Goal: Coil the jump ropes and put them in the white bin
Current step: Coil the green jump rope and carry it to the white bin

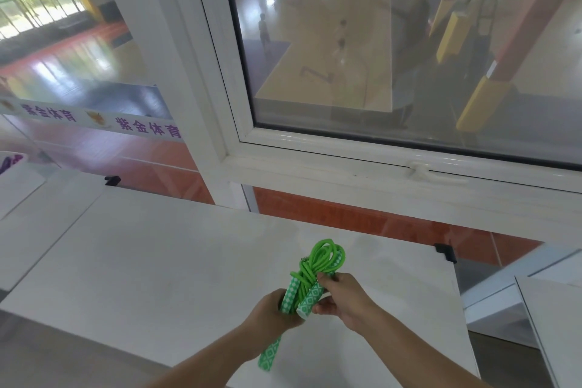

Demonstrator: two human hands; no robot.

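Observation:
A green jump rope (pixel 318 261) is bundled into loops above the white table (pixel 157 261), near its front right. Its green-and-white patterned handles lie side by side in the bundle, and one handle end (pixel 269 354) sticks out below my left wrist. My left hand (pixel 274 312) grips the bundle from the left. My right hand (pixel 343 298) pinches a handle and the loops from the right. A white bin (pixel 12 179) stands at the far left edge, with something purple (pixel 9 162) showing in it.
Behind the table runs a white window frame (pixel 346 173) with a latch (pixel 422 172), glass looking onto a gym floor. Another white table (pixel 554 324) stands at the right, with a gap between the two. A black corner bracket (pixel 445 252) sits on the table's far right corner.

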